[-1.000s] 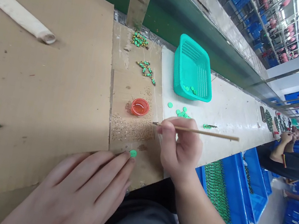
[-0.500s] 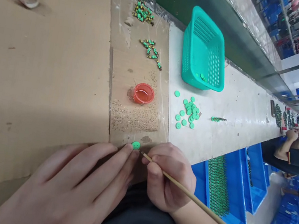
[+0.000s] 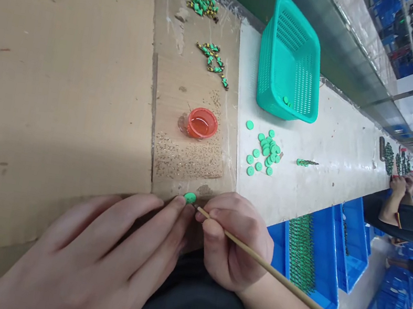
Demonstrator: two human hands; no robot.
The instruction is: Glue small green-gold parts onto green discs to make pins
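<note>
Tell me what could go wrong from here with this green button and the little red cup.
The wooden-handled tool in the right hand points close to the green button, so a slip might mark it or poke the left hand. That hand's fingertips seem to grip only the button's near edge, so it could twist loose. The open red cup holds liquid; a knock could spill it onto the cardboard.

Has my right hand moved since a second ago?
Yes. Judged against the red cup, your right hand has moved toward your body, bringing the brush from near the cup to beside the green button.
</note>
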